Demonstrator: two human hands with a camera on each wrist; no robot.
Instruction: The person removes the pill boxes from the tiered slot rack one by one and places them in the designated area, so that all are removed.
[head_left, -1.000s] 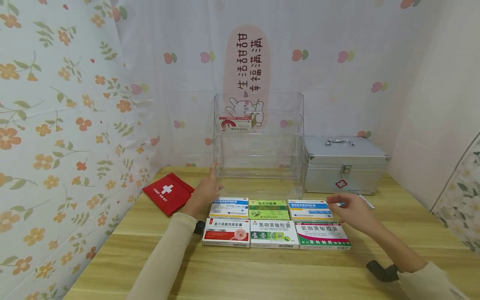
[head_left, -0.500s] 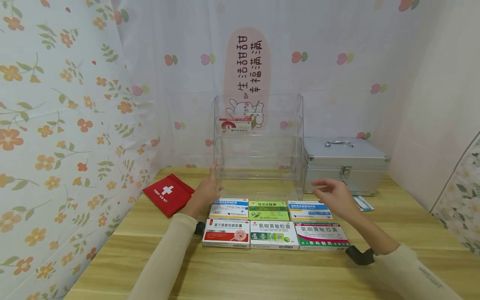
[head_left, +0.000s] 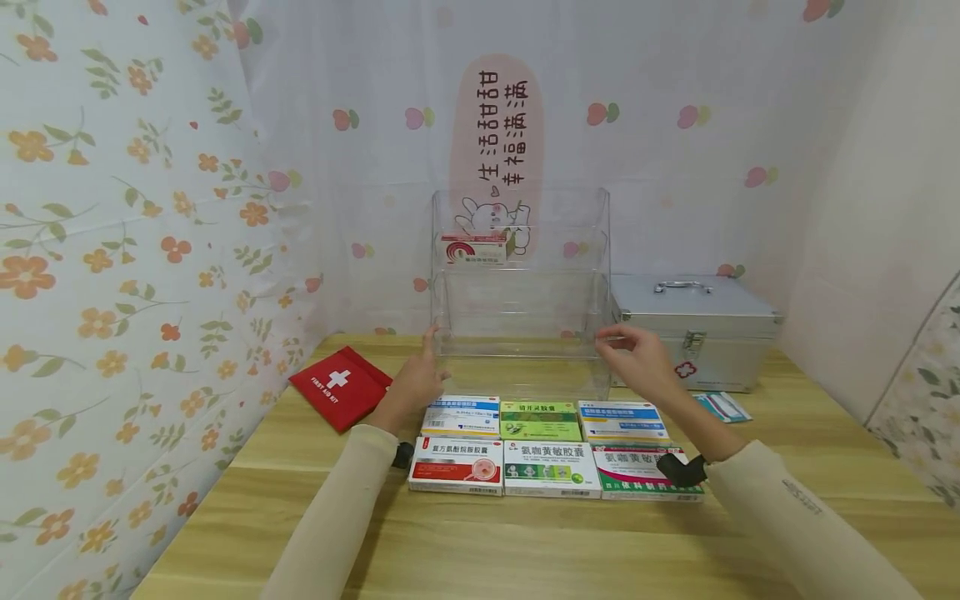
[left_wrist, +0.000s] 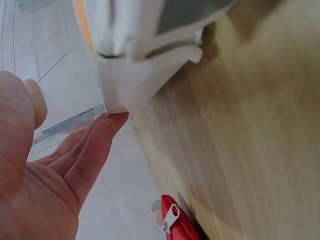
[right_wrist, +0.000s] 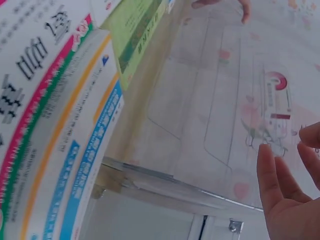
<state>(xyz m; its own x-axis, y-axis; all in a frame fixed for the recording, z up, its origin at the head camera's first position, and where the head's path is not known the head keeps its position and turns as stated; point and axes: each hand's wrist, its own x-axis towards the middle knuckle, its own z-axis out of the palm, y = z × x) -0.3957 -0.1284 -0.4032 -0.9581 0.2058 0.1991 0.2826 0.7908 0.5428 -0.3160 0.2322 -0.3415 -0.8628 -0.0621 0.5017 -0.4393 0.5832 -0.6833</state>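
A clear tiered display rack [head_left: 517, 353] stands at the back middle of the table. My left hand [head_left: 411, 385] is at its left side, fingers nearly straight against the clear edge; the left wrist view shows the thumb [left_wrist: 39, 102] apart from them. My right hand [head_left: 641, 362] is by the rack's right side, fingers bent and thumb apart, holding nothing; contact there is unclear. On an upper tier lies a red-and-white medicine box [head_left: 474, 250]. In front of the rack lie two rows of medicine boxes, among them a green one [head_left: 540, 421] and a magenta-and-green one [head_left: 622, 479].
A silver medicine case [head_left: 693, 333] stands right of the rack, with a small teal-and-white packet [head_left: 723, 407] in front of it. A red first aid pouch [head_left: 339, 388] lies at the left. Floral curtains [head_left: 150, 250] close in the table's back and sides.
My right hand has moved left, from beside the right-hand blue-and-white box up to the rack's right side. The left hand stays at the rack's left side; the boxes have not moved.
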